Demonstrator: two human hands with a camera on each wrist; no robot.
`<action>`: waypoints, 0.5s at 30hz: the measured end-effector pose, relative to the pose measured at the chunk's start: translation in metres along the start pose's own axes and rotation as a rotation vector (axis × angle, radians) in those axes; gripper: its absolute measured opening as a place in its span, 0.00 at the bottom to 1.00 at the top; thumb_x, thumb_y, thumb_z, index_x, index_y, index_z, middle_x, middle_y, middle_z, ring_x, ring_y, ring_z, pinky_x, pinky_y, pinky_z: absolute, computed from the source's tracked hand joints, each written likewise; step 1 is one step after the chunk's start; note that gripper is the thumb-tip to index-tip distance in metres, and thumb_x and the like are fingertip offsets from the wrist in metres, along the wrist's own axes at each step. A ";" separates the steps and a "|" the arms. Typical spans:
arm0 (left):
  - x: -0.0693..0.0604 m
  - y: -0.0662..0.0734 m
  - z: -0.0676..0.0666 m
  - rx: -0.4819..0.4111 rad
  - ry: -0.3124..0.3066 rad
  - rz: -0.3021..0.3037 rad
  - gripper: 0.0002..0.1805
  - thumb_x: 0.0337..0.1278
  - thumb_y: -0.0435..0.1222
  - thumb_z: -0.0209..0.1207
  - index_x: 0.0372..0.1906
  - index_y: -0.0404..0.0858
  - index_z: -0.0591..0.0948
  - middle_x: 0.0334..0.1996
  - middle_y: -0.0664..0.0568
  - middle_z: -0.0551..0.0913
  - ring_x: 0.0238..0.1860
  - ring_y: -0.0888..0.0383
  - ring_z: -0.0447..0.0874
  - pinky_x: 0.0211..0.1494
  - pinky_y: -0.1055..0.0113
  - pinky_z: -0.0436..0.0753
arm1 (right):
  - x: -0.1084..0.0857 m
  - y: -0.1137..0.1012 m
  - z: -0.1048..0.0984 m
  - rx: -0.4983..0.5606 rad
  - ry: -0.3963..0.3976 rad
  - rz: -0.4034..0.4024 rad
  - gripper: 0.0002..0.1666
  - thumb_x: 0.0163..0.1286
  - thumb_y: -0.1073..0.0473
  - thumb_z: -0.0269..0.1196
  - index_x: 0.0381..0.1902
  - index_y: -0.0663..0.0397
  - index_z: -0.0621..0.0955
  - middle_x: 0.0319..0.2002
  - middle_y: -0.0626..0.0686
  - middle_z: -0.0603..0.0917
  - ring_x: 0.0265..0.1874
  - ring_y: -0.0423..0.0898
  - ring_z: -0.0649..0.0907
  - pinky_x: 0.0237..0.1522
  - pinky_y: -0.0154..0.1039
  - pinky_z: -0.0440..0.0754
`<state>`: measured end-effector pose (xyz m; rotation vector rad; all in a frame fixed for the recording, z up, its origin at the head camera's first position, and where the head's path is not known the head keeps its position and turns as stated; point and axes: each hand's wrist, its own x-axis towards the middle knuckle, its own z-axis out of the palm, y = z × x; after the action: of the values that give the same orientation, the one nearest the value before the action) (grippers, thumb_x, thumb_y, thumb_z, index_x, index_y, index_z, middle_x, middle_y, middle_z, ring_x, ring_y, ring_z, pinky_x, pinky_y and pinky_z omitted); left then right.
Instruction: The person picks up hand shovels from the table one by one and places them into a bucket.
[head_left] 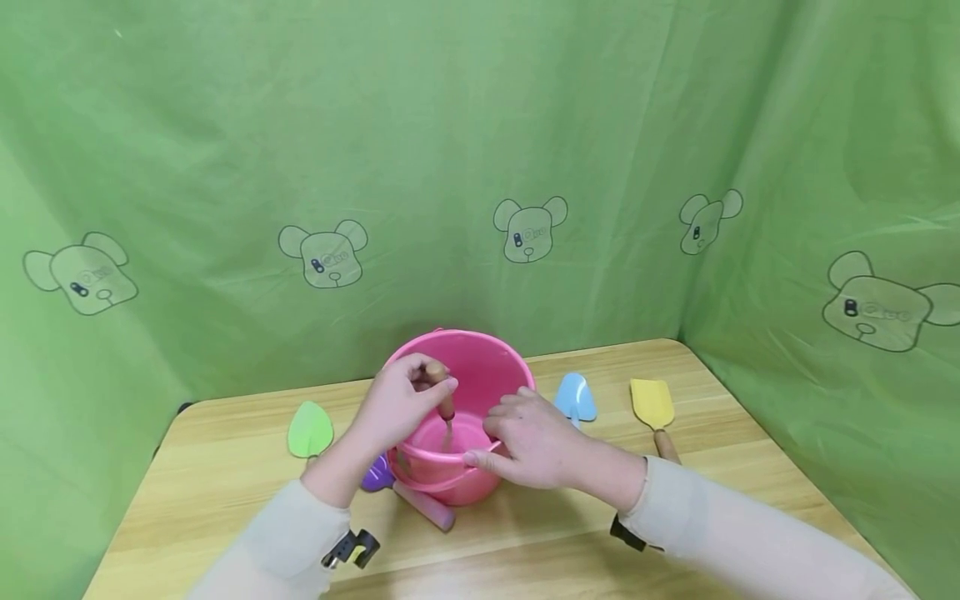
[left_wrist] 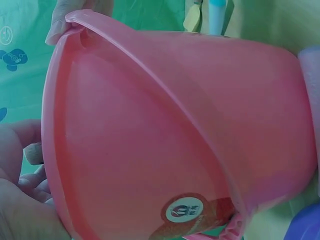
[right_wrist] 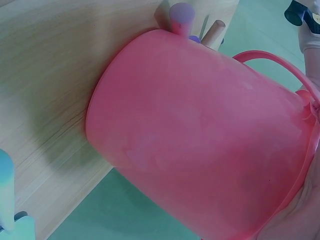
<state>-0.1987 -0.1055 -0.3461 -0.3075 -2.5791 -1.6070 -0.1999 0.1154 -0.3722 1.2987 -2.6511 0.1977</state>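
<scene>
at the mouth of a pink bucket (head_left: 487,367) on the counter (head_left: 600,550), a person's left hand (head_left: 399,398) pinches a tool's wooden handle (head_left: 442,398), its thin shank (head_left: 450,426) pointing down inside; the right hand (head_left: 534,443) curls over the rim (head_left: 438,457), thumb outside. the handle looks light, stiff and easily gripped, best held round its thickest part; the bucket, likely light, smooth, slightly springy plastic, by the rim. a green shovel (head_left: 310,429) and a purple shovel (head_left: 377,475) lie left, a blue shovel (head_left: 576,396) and a yellow shovel (head_left: 652,403) right.
</scene>
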 end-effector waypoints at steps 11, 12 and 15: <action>0.003 0.007 0.007 0.032 -0.096 -0.014 0.08 0.63 0.37 0.66 0.42 0.40 0.80 0.23 0.54 0.85 0.38 0.60 0.86 0.56 0.57 0.82 | 0.000 0.001 0.001 0.010 0.022 -0.011 0.31 0.73 0.27 0.47 0.18 0.38 0.71 0.20 0.36 0.68 0.25 0.37 0.68 0.39 0.38 0.67; 0.003 0.008 0.008 0.038 -0.096 -0.017 0.08 0.63 0.37 0.66 0.42 0.41 0.80 0.24 0.54 0.85 0.39 0.61 0.85 0.55 0.57 0.82 | 0.000 0.001 0.001 0.010 0.026 -0.013 0.31 0.73 0.27 0.48 0.18 0.38 0.71 0.20 0.36 0.68 0.25 0.37 0.68 0.39 0.38 0.67; 0.004 0.009 0.009 0.048 -0.102 -0.023 0.07 0.62 0.37 0.66 0.41 0.40 0.80 0.26 0.55 0.85 0.38 0.60 0.85 0.54 0.58 0.83 | 0.000 0.001 0.000 0.015 0.033 -0.018 0.31 0.73 0.28 0.48 0.18 0.39 0.71 0.20 0.36 0.68 0.24 0.37 0.68 0.39 0.38 0.67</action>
<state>-0.2002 -0.0926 -0.3413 -0.3660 -2.7014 -1.5734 -0.2000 0.1161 -0.3725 1.3121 -2.6142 0.2345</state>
